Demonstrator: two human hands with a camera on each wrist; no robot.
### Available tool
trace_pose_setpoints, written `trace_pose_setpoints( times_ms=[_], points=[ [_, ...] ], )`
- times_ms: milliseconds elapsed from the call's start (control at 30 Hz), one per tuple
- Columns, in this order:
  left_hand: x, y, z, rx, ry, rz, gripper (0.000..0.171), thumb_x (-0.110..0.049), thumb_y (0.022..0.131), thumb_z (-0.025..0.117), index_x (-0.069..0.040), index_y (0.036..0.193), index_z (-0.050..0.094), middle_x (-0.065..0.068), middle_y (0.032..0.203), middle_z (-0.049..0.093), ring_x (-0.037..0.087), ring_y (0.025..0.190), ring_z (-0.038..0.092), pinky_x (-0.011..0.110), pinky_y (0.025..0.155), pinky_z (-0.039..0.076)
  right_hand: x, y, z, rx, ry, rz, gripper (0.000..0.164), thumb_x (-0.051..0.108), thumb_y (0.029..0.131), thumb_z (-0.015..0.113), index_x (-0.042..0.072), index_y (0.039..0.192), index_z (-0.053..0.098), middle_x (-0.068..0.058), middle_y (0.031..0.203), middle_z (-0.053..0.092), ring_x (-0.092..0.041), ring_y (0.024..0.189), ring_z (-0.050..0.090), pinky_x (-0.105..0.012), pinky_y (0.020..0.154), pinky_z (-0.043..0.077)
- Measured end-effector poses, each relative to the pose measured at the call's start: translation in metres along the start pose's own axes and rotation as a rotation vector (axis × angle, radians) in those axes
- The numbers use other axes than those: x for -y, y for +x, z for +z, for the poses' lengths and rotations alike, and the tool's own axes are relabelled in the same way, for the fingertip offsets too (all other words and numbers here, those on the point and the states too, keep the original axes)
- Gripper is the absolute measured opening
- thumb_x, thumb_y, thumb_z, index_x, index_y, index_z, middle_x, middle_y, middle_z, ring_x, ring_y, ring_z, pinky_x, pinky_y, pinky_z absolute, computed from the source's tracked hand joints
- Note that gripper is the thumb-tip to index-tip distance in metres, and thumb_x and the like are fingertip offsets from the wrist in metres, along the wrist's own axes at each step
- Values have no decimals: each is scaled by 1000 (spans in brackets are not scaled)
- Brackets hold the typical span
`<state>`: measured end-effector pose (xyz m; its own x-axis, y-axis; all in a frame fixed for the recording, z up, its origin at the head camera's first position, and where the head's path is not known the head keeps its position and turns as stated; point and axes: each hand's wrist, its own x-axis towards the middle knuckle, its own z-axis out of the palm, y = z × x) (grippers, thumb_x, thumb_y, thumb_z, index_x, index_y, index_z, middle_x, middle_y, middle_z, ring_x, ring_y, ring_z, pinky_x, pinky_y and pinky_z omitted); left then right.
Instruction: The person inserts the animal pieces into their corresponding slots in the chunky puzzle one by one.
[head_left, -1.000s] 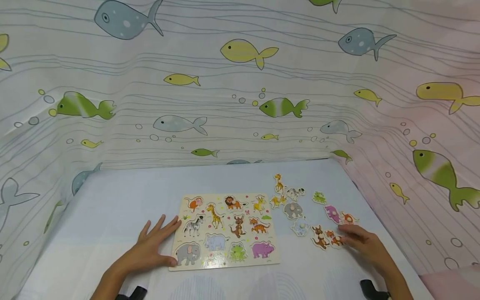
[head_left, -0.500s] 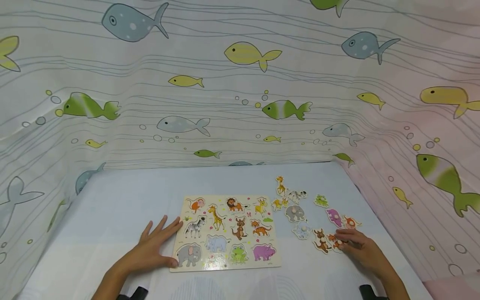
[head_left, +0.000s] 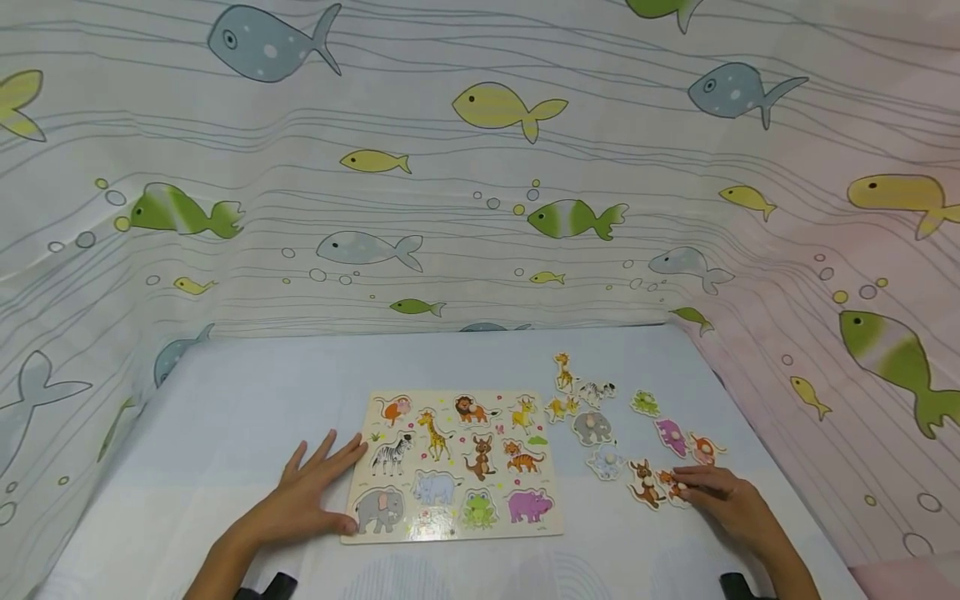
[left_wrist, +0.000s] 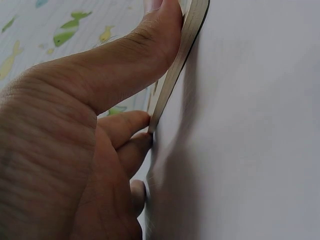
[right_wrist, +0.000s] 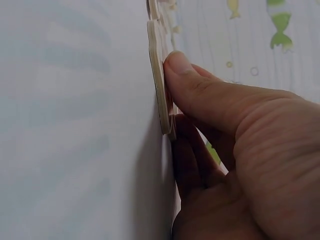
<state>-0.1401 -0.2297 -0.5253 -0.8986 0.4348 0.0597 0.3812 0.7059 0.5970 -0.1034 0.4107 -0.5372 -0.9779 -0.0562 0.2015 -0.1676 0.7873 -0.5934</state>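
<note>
My left hand (head_left: 303, 492) lies with spread fingers along the left edge of a wooden animal puzzle board (head_left: 435, 402). Its thumb rests at the lower left corner; in the left wrist view the fingertips meet the board's edge (left_wrist: 192, 32). With thumb and fingers, my right hand (head_left: 723, 500) pinches the tiger puzzle piece (head_left: 670, 483), partly covering it. In the right wrist view the thumb presses against the face of a wooden piece (right_wrist: 159, 80). Touching the tiger on its left is the kangaroo piece (head_left: 645, 485).
Right of the board lie loose pieces: giraffe (head_left: 563, 372), zebra (head_left: 597, 392), yellow animal (head_left: 561, 408), grey elephant (head_left: 592, 427), pale blue animal (head_left: 606, 461), frog (head_left: 645, 402), purple hippo (head_left: 671, 437) and monkey (head_left: 705, 450). Fish-patterned cloth (head_left: 450, 275) rises behind the table.
My right hand has shifted slightly down and left, closing its fingertips over the tiger piece. The left hand holds its place on the board; the head view has tilted a little.
</note>
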Motion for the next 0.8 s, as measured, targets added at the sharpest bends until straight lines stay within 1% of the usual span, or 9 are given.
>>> trace_pose_setpoints(
  times_ms=[67,167,300,500,633,800],
  points=[
    [-1,0,0,1,-4,-3,111,-55,58,86,-12,151,44,16,159,37,59,146,15,65,120,-11,-1,-1,1,-17,-13,-25,23,13,81,81,22,103,79,4,106,77,24,104,47,5,87,33],
    [-2,0,-1,4,-8,-6,110,-54,58,86,-11,151,44,17,159,37,59,146,15,67,119,-10,-1,-1,1,-32,-34,-32,25,13,80,81,23,103,79,8,105,76,23,102,49,5,87,33],
    [-3,0,-2,4,-12,-5,110,-53,58,86,-10,150,45,18,159,37,60,146,15,68,118,-9,0,-1,1,-41,-41,-39,25,12,81,81,23,104,79,7,104,77,21,102,51,5,87,33],
    [-3,1,-2,5,-15,-11,111,-55,57,86,-10,150,45,18,159,38,59,146,15,66,119,-10,3,-1,-1,-32,-53,-15,23,16,82,81,24,103,79,9,103,77,24,103,48,5,86,33],
    [-2,1,-2,6,-15,-13,111,-55,57,86,-10,150,45,18,159,37,59,146,15,66,119,-10,7,1,-4,-6,-47,26,21,19,84,80,24,104,79,5,104,77,22,102,51,4,85,36],
    [-3,1,-3,9,-20,-21,111,-56,57,86,-10,150,45,18,159,37,59,147,14,66,119,-10,14,3,-8,58,-45,142,21,33,87,76,27,107,78,2,111,76,19,103,51,-5,83,43]
  ],
)
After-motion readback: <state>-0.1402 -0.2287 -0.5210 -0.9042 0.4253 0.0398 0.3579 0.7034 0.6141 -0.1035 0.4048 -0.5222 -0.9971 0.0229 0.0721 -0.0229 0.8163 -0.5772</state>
